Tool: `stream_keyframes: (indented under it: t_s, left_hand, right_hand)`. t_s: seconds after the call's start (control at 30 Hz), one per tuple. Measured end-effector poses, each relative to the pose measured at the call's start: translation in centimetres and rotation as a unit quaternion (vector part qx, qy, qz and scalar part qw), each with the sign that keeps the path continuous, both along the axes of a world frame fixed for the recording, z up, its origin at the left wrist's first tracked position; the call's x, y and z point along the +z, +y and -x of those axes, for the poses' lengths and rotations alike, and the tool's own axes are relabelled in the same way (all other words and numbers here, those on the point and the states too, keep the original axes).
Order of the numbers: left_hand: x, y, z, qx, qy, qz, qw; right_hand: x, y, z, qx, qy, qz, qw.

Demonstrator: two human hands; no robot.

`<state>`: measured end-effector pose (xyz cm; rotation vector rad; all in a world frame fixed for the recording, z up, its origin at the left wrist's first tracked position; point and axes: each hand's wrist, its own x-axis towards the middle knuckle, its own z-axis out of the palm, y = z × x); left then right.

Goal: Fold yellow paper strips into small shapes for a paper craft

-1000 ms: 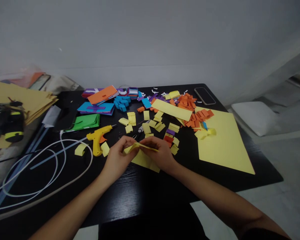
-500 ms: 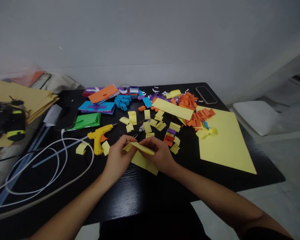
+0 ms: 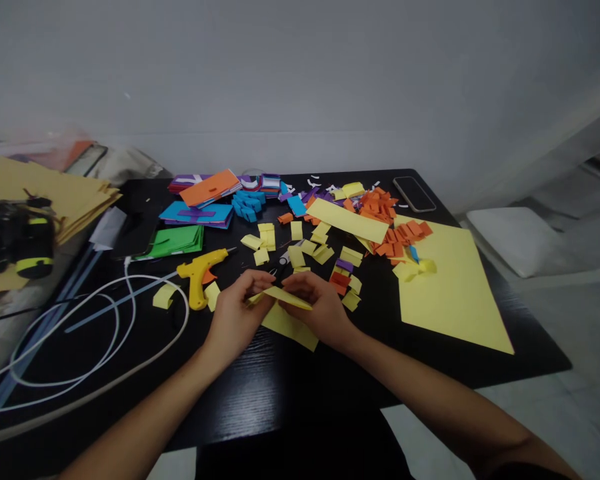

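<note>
Between my two hands is a folded strip of yellow paper (image 3: 289,298), raised over the black table. My left hand (image 3: 236,310) pinches its left end, and my right hand (image 3: 323,308) grips the right end with fingers behind it. Under them lies a flat piece of yellow paper (image 3: 290,328), partly covered by the hands. Just beyond the fingertips are small folded yellow paper pieces (image 3: 296,256) and scissors (image 3: 284,259), mostly hidden. A yellow glue gun (image 3: 199,277) rests left of my left hand.
Large yellow sheets (image 3: 453,287) lie at the right, by a pile of orange paper pieces (image 3: 380,203) and a phone (image 3: 414,194). Stacked coloured paper (image 3: 196,215) sits at the back left. A white cable (image 3: 115,333) loops across the table's left side.
The view has shifted very slightly. Both hands keep the same hold on the yellow paper strip, and nothing else has visibly moved.
</note>
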<state>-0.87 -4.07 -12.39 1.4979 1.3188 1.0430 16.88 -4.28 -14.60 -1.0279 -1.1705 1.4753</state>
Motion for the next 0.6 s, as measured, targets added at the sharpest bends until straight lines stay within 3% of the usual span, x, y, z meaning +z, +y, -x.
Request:
stream_keyframes:
  t_s: [0.17, 0.33, 0.6]
  left_hand:
    - [0.3, -0.6, -0.2, 0.008, 0.018, -0.052, 0.998]
    - [1.3, -1.4, -0.5, 0.009, 0.047, -0.116, 0.992]
    - [1.9, -1.4, -0.4, -0.027, 0.012, -0.107, 0.994]
  right_hand:
    - [1.1, 0.6, -0.6, -0.034, 0.001, 0.071, 0.997]
    - [1.4, 0.7, -1.0, -0.018, 0.102, 0.145, 0.984]
    - [1.5, 0.9, -0.6, -0.002, 0.174, 0.166, 0.971]
